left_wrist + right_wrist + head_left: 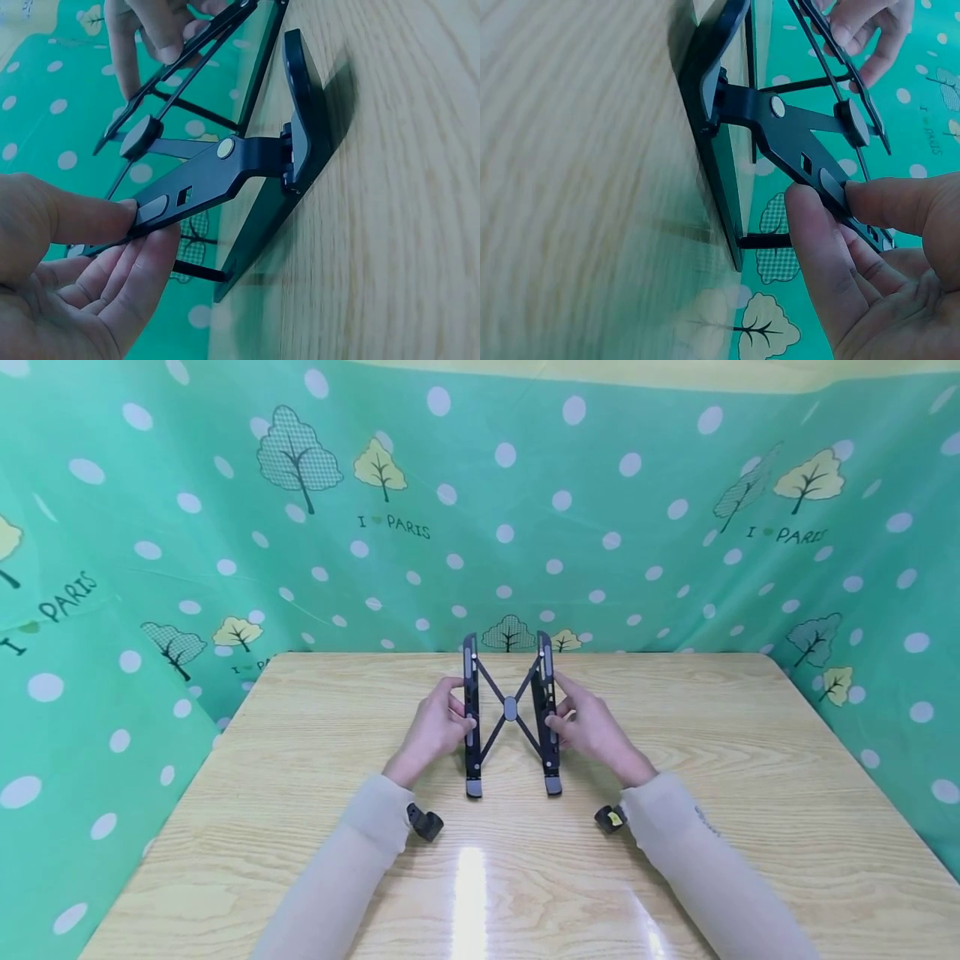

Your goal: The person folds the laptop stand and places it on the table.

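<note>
A black folding laptop stand (pixel 510 708) stands unfolded on the table, its two side rails joined by crossed bars with an oval hub in the middle. The left hand (pixel 441 720) pinches the left rail between thumb and fingers. On the other side, the right hand (pixel 588 720) pinches the right rail in the same way. In the left wrist view, the left thumb (pixel 97 217) presses on a grey pad of the upper arm. A support leg (pixel 769 240) props up the raised arm in the right wrist view. Flip-up front hooks (pixel 304 112) rise at the near ends.
The stand rests on a light wood-grain table (pixel 337 877). Behind and beside it hangs a green curtain (pixel 525 510) with white dots and printed trees. Small black wrist cameras (pixel 426 822) are strapped at both cuffs.
</note>
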The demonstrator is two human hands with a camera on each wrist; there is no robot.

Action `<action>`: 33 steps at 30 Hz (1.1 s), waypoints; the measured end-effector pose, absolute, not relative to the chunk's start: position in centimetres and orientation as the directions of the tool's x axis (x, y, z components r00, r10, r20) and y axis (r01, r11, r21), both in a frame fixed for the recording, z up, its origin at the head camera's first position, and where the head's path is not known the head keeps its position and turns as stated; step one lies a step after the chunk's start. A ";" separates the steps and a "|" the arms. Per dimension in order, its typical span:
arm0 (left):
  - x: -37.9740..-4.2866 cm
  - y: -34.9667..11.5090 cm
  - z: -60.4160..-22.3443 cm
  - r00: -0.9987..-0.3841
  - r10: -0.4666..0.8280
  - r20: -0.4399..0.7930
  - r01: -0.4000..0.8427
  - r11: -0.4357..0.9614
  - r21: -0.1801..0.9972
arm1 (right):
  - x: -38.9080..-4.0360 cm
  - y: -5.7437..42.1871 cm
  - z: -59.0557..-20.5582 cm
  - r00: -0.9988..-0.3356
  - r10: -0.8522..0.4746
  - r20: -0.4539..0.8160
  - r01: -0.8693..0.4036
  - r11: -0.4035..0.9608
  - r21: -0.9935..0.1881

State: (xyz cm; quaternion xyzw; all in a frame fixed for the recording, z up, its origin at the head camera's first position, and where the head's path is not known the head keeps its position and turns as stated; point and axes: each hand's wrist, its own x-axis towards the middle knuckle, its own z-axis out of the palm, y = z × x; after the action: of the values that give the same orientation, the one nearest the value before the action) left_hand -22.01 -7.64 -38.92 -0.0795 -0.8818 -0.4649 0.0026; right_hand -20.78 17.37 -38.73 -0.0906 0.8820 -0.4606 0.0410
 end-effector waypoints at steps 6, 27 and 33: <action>-21.7 -7.2 -38.7 -0.985 0.151 0.083 0.154 0.564 0.811 | -20.6 16.7 -38.7 -0.977 -0.213 0.022 -0.144 0.580 -0.802; -20.7 -5.7 -38.8 -0.974 0.188 0.126 0.213 0.582 0.785 | -19.7 15.6 -38.4 -0.970 -0.243 0.010 -0.160 0.607 -0.778; -20.5 -5.6 -38.9 -0.970 0.198 0.138 0.231 0.592 0.772 | -19.5 15.1 -38.4 -0.967 -0.252 0.019 -0.173 0.603 -0.779</action>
State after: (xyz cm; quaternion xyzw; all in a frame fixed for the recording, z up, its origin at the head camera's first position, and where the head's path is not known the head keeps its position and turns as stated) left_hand -20.55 -5.62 -38.86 -0.1202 -0.8921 -0.4352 0.0190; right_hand -19.50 15.13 -38.42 -0.1188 0.8941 -0.4294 0.0464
